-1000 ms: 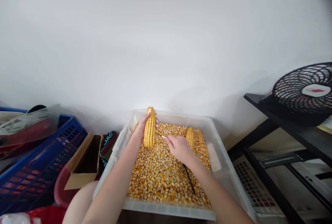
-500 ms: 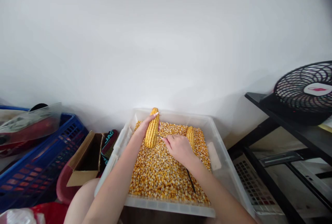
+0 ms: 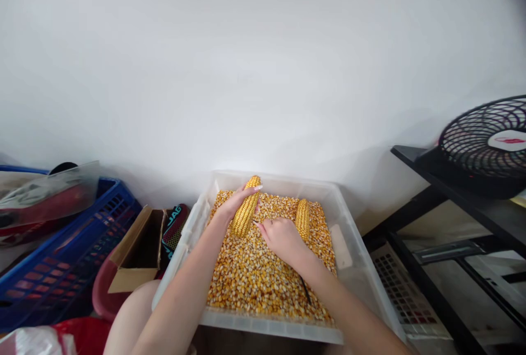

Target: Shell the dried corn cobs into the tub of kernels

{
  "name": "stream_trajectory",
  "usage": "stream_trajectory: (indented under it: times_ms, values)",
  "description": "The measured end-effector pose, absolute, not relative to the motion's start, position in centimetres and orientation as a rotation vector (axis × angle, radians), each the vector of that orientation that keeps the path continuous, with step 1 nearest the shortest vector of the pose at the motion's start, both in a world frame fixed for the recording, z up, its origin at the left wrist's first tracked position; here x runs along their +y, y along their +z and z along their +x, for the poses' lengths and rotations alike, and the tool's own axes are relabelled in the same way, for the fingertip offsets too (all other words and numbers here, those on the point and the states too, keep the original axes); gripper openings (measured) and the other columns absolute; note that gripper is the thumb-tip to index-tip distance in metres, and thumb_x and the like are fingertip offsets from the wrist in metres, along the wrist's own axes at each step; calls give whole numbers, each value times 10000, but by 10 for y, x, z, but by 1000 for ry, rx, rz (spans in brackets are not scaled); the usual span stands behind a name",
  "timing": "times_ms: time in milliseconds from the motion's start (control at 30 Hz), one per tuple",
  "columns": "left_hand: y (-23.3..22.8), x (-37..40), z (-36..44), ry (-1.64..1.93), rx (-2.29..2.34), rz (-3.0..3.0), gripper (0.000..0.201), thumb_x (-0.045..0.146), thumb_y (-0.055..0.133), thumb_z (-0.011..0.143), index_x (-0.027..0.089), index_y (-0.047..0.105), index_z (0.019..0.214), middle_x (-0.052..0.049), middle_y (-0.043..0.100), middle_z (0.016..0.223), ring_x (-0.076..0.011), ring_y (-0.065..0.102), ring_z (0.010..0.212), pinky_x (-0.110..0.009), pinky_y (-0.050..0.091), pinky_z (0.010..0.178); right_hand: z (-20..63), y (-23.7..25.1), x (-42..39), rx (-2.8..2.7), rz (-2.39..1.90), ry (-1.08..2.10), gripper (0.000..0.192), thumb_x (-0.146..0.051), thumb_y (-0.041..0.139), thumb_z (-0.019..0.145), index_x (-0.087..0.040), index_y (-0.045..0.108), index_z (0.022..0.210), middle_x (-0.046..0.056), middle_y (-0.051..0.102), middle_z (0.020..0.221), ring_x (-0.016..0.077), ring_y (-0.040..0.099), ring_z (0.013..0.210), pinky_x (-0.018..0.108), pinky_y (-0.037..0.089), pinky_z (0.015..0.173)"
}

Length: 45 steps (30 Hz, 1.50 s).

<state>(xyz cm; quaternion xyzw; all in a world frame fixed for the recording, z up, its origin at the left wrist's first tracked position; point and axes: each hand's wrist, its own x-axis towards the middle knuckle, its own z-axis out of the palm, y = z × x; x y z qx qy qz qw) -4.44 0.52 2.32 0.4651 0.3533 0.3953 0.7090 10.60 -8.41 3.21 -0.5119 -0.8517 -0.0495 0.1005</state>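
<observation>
- A corn cob (image 3: 246,207), tilted over the loose kernels (image 3: 255,273) at the far left of the clear plastic tub (image 3: 361,284), is gripped by the left hand (image 3: 234,204).
- A thin dark tool (image 3: 304,291) is enclosed in the curled right hand (image 3: 281,237), just beside the cob.

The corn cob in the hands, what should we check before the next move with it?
1. Left hand has a firm hold on the corn cob: ok, fingers wrap it.
2. Cob is over the clear bin, so loose kernels fall inside: ok.
3. Right hand grips the thin dark tool: ok, its end sticks out under the wrist.
4. Tool tip is clear of the left fingers: cannot tell, the right hand hides it.
5. Second cob is out of the way: ok, it lies apart, beside the right hand.
</observation>
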Motion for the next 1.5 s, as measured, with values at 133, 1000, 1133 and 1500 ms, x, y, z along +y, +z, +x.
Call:
stream_trajectory:
  times_ms: [133,1000,1133,1500]
  values:
    - [23,4,-44,873,796,1045,285,450,588,724,173,561,789,-56,608,625,-156,539,478,-268,401,435,110,30,-80,-2486,-1543,-26,370,-340,341,913,-160,632,773,81,667,683,170,615,613,250,379,573]
    - [7,18,-32,1224,1093,1368,325,475,603,693,172,522,607,-6,560,488,-116,493,496,-217,383,532,96,16,-77,-2471,-1803,-50,362,-286,287,910,-120,606,879,142,669,736,226,647,665,304,444,606]
    - [3,21,-36,1219,1197,1372,382,510,538,715,157,542,569,-8,571,505,-105,480,472,-209,359,498,98,16,-77,-2531,-1819,39,357,-301,291,906,-134,605,890,135,673,786,221,648,725,304,453,659]
    - [-1,29,-34,1232,1134,1191,309,384,485,711,167,527,495,-6,526,412,-124,491,409,-235,385,454,96,11,-75,-2552,-1796,82,359,-324,279,906,-161,599,907,104,672,807,212,642,746,295,442,682]
